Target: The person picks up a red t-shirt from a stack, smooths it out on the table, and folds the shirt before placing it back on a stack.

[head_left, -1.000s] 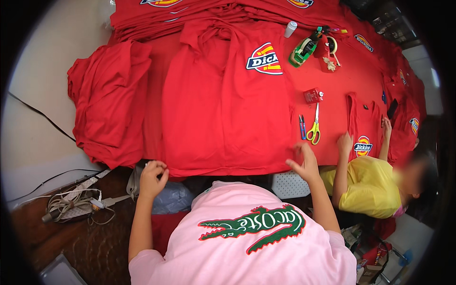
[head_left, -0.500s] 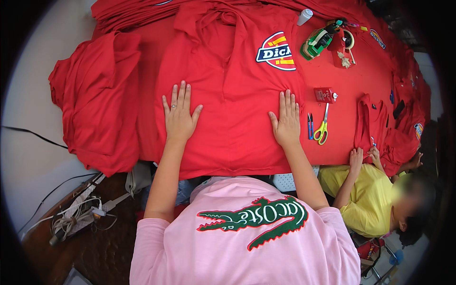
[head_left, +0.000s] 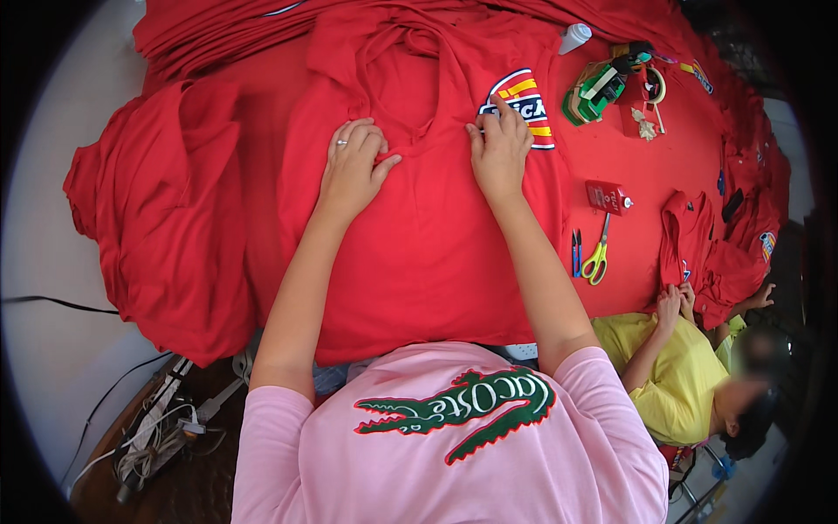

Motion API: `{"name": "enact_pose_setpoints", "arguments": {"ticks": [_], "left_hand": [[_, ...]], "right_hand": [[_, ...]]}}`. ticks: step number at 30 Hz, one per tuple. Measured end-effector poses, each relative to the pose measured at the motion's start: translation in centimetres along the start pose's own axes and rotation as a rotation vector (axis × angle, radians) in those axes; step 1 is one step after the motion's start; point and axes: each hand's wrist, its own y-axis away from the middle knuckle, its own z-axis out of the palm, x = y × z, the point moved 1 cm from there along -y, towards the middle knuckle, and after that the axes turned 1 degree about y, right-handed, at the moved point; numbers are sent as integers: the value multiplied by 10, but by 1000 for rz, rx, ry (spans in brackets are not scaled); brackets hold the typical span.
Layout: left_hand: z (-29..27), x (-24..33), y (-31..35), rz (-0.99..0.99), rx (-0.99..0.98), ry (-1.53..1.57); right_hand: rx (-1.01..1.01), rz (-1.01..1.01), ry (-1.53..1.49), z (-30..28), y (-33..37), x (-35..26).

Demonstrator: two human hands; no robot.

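Observation:
A red shirt lies spread on the table before me, its neck opening toward the far side and a printed badge on its upper right. My left hand, with a ring on one finger, is at the left of the neckline, its fingers curled into the cloth and its thumb apart. My right hand is beside the badge, fingers bent onto the fabric and covering part of the print. The fingertips of both hands are partly hidden in the cloth.
A heap of red garments is at the left, with folded ones behind. To the right lie yellow-handled scissors, blue thread snips, a red box and a green tape dispenser. A person in yellow handles red cloth nearby.
Both hands have moved away from me, from lying flat on the shirt's middle to its neckline and badge, and their fingers have curled. The shirt's lower edge has shifted toward me.

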Motion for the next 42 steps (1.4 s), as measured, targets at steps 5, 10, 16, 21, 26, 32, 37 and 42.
{"name": "enact_pose_setpoints", "arguments": {"ticks": [5,10,16,21,26,32,37,42], "left_hand": [[3,-3,0,-10,150,94],[8,-6,1,-9,181,79],[10,-5,1,8,189,9],[11,-7,0,27,213,-37],[15,-5,5,-20,247,-73],[16,2,15,-114,237,-134],[43,105,123,-56,-37,-311],[28,165,252,18,-378,-192]], "right_hand": [[41,79,-4,7,-1,0],[82,62,-34,7,-1,-2],[141,13,-257,3,15,-44],[-464,-278,-196,-6,95,-102],[-305,-11,110,-43,101,-8],[-228,67,161,-77,142,36],[-262,79,82,-96,209,35],[-406,-17,50,-134,263,27]]}}
